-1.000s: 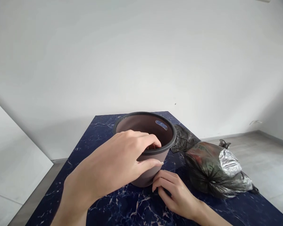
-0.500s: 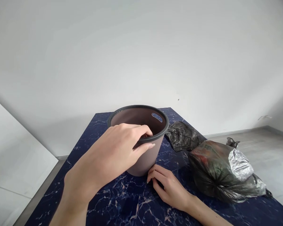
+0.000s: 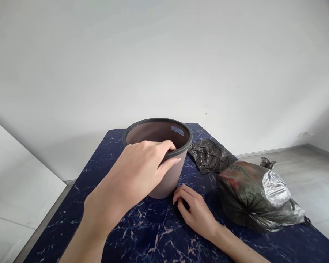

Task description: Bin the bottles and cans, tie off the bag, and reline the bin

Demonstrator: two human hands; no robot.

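Note:
A round brown waste bin [image 3: 168,179] with a dark rim stands upright on the blue marble-patterned table [image 3: 142,233]. My left hand [image 3: 137,171] is closed over the bin's near rim, thumb outside and fingers inside; the fingertips are partly hidden. Low at the right of the bin's base, my right hand [image 3: 193,212] rests on the table with its fingers curled and nothing visible in them. Whether it touches the bin is hard to tell. An oval handle hole shows in the bin's far right wall. The bin's bottom is hidden from view.
Right of the bin lies a crumpled black plastic bag [image 3: 210,155]. Beside it is a filled, dark see-through bag [image 3: 252,197] near the table's right edge. A white wall [image 3: 164,65] rises behind the table, and a white panel [image 3: 19,190] stands at the left.
The bin has shifted slightly away and left. My left hand stays on the rim, its wrist further right. My right hand keeps its curled pose by the base. The whole view has shifted a little.

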